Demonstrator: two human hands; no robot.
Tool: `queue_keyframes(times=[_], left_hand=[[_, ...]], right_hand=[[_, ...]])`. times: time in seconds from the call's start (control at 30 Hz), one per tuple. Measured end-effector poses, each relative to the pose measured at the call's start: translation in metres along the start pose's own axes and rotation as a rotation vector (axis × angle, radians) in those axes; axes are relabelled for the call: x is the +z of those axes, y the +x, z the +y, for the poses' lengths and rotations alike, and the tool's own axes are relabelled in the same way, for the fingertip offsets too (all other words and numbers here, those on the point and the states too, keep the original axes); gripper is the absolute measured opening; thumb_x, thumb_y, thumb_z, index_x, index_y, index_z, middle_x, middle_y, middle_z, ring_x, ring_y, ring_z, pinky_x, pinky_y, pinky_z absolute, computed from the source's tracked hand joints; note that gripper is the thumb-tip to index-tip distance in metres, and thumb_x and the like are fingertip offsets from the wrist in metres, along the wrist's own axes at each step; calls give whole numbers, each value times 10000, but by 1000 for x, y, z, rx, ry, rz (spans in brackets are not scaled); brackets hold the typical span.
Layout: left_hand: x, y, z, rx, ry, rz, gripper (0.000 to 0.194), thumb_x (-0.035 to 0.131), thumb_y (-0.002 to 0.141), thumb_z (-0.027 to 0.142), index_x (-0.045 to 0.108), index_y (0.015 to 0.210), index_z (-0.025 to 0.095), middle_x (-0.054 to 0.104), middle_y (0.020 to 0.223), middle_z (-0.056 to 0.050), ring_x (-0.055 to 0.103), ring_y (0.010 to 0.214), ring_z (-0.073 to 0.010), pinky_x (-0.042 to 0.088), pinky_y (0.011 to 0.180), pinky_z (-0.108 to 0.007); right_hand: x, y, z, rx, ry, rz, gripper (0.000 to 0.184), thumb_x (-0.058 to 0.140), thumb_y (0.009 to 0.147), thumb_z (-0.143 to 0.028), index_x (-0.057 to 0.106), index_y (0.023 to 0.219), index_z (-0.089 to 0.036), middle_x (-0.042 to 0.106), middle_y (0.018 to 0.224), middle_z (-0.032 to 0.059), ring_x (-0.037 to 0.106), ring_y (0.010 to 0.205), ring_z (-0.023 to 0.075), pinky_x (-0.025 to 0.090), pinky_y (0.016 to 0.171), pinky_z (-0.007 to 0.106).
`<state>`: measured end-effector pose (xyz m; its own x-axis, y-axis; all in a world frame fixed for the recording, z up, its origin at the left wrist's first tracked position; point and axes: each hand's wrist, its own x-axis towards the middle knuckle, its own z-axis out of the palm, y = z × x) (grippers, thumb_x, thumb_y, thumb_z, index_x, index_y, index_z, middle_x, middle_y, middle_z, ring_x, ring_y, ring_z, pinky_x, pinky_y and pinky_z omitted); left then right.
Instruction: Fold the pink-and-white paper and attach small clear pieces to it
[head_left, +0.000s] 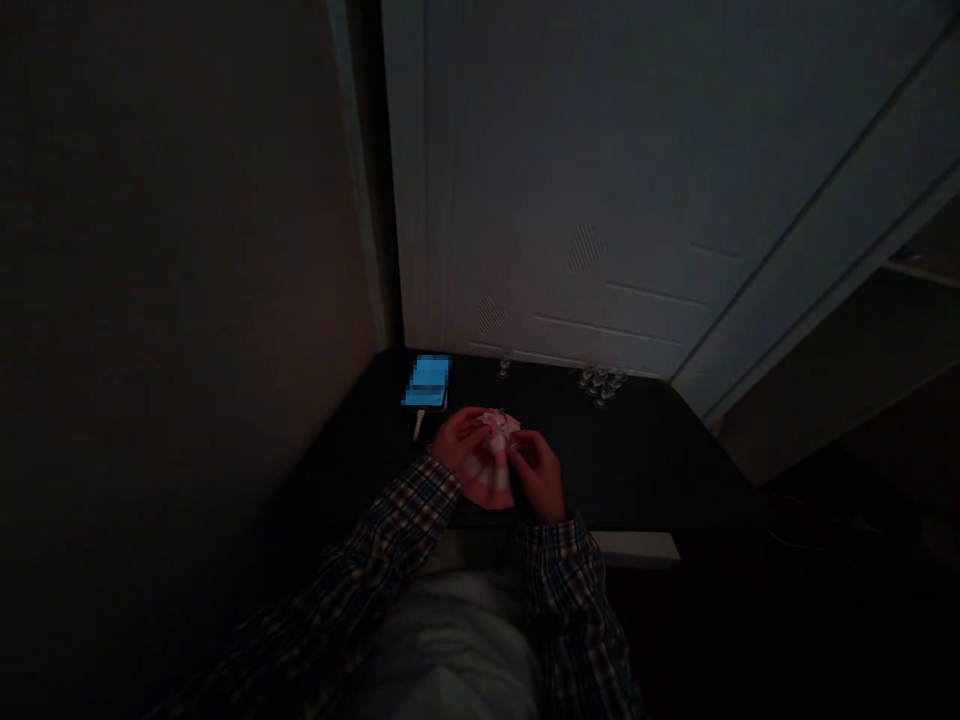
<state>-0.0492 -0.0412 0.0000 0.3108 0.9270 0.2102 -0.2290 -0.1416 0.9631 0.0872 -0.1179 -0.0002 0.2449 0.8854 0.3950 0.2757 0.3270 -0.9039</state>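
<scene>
1. Squarely between the two hands, near the front edge of the bench (675,470), is one pink-and-white piece (491,482), seemingly soft and pleated.
2. Its long axis runs mostly away from the body, the far end leaning a little to the right; the wide, flared end is nearer the person, the narrower end at the fingertips.
3. Both hands touch or nearly touch it: the left hand (459,437) comes in at its upper left and overlaps it, so it looks the nearer; the right hand (538,472) is at its right edge.
4. The left fingers seem to pinch the narrower end. The right thumb and fingertips are drawn together, but whether they grip the edge or something small, I cannot tell.
5. Counted: two hands, one pink-and-white piece, one phone (427,382) with one white cable (418,424), beyond the left hand.
6. Along the far edge: one lone shiny object (504,368) and, to its right, one cluster of similar shiny objects (602,384), several but too dim to count.
</scene>
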Motion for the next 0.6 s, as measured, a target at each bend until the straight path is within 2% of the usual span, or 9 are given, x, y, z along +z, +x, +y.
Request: queue_keyframes(times=[0.27,0.43,0.6], left_hand=[[1,0,-8,-42,-62,-43,474,680,604,314,520,1024,167,623,912,-71,590,853,-194,465,767,-363],[4,-1,-8,-30,-81,-113,329,688,596,314,567,854,150,620,830,-39,580,815,-168,458,779,-338],[4,-2,-5,-21,-18,-172,265,668,627,306,576,818,147,613,816,-28,568,791,-146,454,768,-309]], right_hand=[[-1,-1,1,-38,2,-20,236,528,753,-214,555,987,-202,591,960,36,566,810,143,467,706,258],[-2,-1,-2,-74,-31,-35,230,530,756,-214,569,983,-209,592,952,38,557,827,151,458,728,269],[-1,-1,-7,-86,-21,-50,223,508,773,-208,566,988,-207,581,1016,48,545,902,163,451,756,274]])
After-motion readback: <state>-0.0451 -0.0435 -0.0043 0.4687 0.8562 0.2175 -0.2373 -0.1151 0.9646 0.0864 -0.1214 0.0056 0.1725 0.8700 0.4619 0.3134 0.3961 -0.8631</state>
